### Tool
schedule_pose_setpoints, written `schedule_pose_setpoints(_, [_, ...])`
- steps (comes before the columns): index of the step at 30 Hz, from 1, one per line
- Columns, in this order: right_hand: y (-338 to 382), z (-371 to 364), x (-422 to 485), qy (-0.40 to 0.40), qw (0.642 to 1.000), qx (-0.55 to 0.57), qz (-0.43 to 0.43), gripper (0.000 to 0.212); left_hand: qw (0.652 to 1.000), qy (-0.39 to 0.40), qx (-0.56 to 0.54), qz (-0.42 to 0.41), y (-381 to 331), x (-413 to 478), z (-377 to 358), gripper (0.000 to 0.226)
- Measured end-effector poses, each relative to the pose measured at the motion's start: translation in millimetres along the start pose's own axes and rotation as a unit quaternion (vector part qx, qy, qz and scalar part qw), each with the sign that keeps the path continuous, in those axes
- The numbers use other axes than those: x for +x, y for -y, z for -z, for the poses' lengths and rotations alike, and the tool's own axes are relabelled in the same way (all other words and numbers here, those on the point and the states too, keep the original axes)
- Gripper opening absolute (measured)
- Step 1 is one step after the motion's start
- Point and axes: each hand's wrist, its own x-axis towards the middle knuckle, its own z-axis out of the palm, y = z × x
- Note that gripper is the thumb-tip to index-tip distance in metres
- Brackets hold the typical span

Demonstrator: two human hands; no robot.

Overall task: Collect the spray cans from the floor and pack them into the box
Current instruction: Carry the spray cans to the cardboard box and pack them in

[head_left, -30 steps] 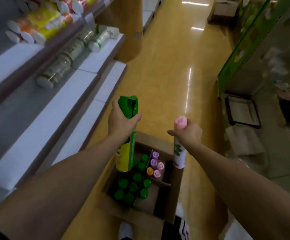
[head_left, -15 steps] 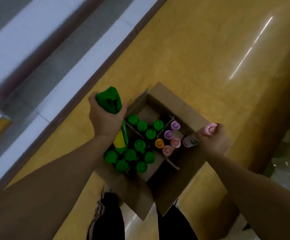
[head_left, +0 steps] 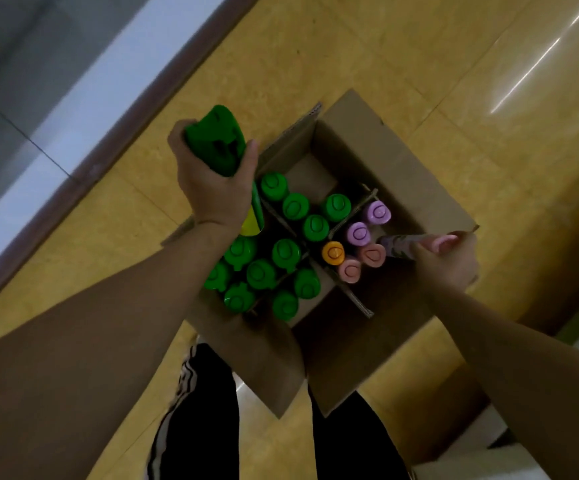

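The left hand (head_left: 212, 188) gripped a green can (head_left: 217, 145) by its top, over the box's (head_left: 402, 174) left edge. The right hand (head_left: 445, 261) held a tilted pink can (head_left: 416, 242) over the right side.

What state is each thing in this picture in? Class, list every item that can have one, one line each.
Cardboard box: open, flaps out, part filled.
Large green can: gripped in left hand, tilted, lower end over the box.
Pink-capped can: held in right hand, leaning into the box.
Packed green cans: upright, capped.
Packed purple, pink and orange cans: upright, capped.
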Motion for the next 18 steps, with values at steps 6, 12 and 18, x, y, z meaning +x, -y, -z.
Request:
schedule_pose_setpoints(6, [-12.9, -31.5, 13.6, -0.016, 0.999, 0.02, -0.021, 0.042, 0.997, 0.047, 0.003, 0.054, 24.7, -25.2, -19.4, 0.07])
schedule_pose_setpoints(12, [-19.0, -54.9, 27.1, -0.01, 1.0, 0.017, -0.019, 0.044, 0.991, 0.069, 0.042, 0.106, 53.6, -45.4, -24.9, 0.068])
schedule_pose_setpoints(18, [-22.5, -66.5, 34.1, 0.004, 1.0, 0.026, 0.001, 0.044, 0.986, 0.1, 0.08, 0.11, 69.5, -55.6, -22.3, 0.086])
